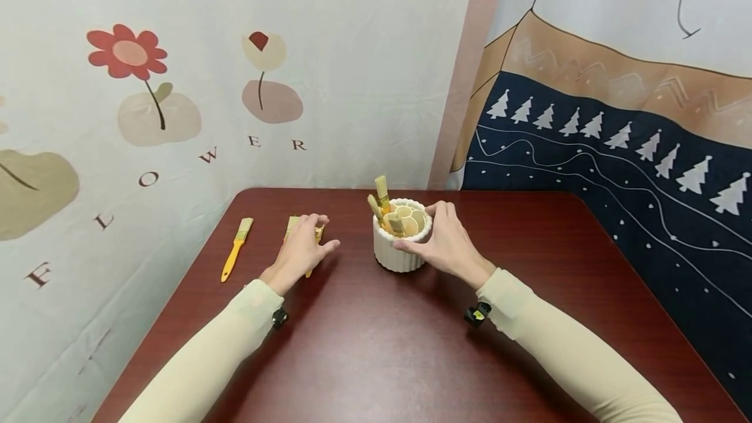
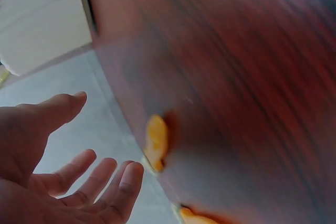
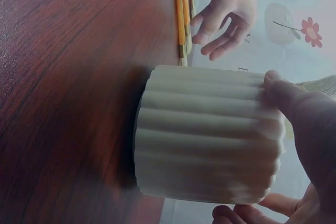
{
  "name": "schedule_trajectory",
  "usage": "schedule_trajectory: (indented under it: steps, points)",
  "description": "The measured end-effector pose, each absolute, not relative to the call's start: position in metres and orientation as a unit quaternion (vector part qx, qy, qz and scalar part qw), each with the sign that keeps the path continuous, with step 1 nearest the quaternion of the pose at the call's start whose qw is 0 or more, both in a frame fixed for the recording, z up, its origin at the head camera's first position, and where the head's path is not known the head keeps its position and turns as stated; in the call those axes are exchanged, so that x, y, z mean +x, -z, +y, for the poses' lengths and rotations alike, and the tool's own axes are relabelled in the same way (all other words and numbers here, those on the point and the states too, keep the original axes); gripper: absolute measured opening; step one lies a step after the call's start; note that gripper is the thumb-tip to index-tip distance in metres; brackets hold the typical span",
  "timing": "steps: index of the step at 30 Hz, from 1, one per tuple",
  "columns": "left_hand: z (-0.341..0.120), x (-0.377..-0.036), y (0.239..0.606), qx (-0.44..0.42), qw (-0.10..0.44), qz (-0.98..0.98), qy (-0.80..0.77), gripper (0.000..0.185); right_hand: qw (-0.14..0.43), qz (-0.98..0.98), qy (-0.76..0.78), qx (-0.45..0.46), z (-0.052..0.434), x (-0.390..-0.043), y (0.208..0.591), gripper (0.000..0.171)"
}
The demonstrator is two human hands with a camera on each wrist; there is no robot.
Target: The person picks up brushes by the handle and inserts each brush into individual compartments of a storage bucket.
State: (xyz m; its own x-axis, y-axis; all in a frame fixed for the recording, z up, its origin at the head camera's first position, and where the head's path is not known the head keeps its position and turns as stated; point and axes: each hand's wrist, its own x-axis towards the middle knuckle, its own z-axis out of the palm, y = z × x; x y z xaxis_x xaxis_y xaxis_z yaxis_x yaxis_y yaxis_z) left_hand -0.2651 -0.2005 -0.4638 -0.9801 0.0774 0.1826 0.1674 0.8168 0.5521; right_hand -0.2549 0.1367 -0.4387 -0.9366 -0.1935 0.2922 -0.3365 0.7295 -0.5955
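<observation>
Ribbed holder (image 1: 401,254) in curled right hand (image 1: 446,240), left hand (image 1: 299,250) spread over brushes (image 1: 311,235)

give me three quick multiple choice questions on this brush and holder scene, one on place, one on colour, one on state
1. Where does the lone brush lie?
A. left of the left hand
B. in the holder
C. right of the holder

2. What colour is the ribbed holder?
A. blue
B. white
C. black

3. What is the right hand doing?
A. hanging off the table
B. gripping the holder
C. lying flat

Answers: 1 A, it lies near the table's left edge; 2 B, its ribbed wall is white; 3 B, fingers curl round the holder.
</observation>
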Motion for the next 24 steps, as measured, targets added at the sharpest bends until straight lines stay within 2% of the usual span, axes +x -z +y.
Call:
schedule_trajectory:
  steps: [7,11,16,24]
  points:
    - [-0.215,-0.271,0.471,-0.063,0.069,-0.958,0.271,0.059,0.114,-0.925,-0.323,0.161,0.141,-0.256,0.440,0.102]
    - [-0.221,-0.274,0.474,-0.072,0.067,-0.960,0.261,0.055,0.105,-0.926,-0.321,0.168,0.149,-0.258,0.438,0.108]
    - [-0.223,-0.276,0.472,-0.072,0.061,-0.962,0.256,0.051,0.074,-0.921,-0.332,0.189,0.161,-0.266,0.431,0.118]
    - [-0.222,-0.278,0.469,-0.070,0.033,-0.966,0.246,0.050,0.005,-0.909,-0.339,0.241,0.178,-0.286,0.427,0.112]
